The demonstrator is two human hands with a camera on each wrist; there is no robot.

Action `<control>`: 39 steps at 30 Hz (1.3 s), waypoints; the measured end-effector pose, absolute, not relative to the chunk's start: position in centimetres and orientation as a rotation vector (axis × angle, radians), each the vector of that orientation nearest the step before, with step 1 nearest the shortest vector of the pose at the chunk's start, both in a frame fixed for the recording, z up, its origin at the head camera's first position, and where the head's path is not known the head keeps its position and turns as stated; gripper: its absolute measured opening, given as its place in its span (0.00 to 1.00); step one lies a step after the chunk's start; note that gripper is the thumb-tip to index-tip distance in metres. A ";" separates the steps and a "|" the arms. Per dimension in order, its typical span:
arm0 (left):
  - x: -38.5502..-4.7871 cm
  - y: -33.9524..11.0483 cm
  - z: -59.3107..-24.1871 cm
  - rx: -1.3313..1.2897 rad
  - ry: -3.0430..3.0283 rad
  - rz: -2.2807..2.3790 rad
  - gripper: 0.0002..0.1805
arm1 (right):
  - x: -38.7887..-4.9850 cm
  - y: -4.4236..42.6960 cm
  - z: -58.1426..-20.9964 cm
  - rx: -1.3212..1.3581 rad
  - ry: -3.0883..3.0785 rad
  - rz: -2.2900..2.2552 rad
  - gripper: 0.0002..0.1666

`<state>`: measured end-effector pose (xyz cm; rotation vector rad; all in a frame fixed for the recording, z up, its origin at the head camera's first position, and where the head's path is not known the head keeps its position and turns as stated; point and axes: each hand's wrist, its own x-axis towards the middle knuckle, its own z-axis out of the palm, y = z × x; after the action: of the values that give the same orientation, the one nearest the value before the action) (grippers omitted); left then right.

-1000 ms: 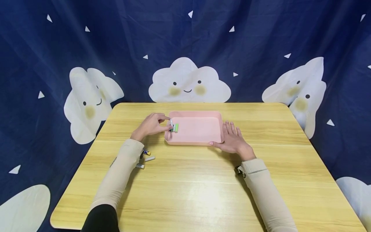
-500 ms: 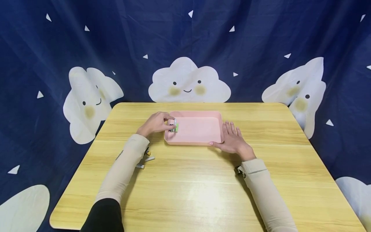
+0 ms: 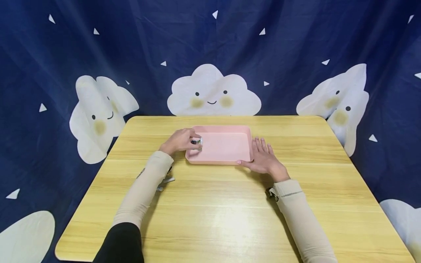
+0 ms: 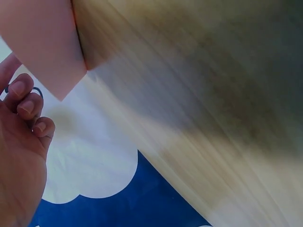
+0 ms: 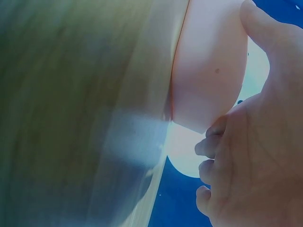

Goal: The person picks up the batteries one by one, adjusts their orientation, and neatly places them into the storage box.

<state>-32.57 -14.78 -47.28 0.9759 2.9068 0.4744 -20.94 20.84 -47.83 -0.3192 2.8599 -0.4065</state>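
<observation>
Wood-grain table (image 3: 210, 212), smooth pink tray (image 3: 227, 146), left fingers (image 3: 194, 134) pinching small cylinder (image 3: 201, 141), right fingers (image 3: 264, 145) straight

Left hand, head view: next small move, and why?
Probably lower the cylinder gently onto the tray's floor and let go: the left hand pinches it within the tray's left end, and the right hand is at the right end, likely able to steady it. Whether the cylinder touches down is hidden.

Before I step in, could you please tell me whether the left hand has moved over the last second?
Yes: the left hand has moved to the right, reaching farther in past the left rim of the tray.
</observation>
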 end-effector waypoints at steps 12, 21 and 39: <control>-32.8 -14.2 -47.7 0.985 2.918 0.293 0.32 | -20.9 20.8 -47.9 -0.309 2.851 -0.433 0.72; -33.0 -13.9 -47.7 0.997 2.948 0.195 0.32 | -21.1 20.9 -47.9 -0.305 2.852 -0.440 0.73; -33.4 -13.2 -47.8 1.019 2.957 0.093 0.31 | -21.0 20.9 -47.9 -0.308 2.850 -0.434 0.73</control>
<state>-33.36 -13.24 -47.76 1.0190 2.9566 0.0926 -21.02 20.89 -47.85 -0.3080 2.8495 -0.4340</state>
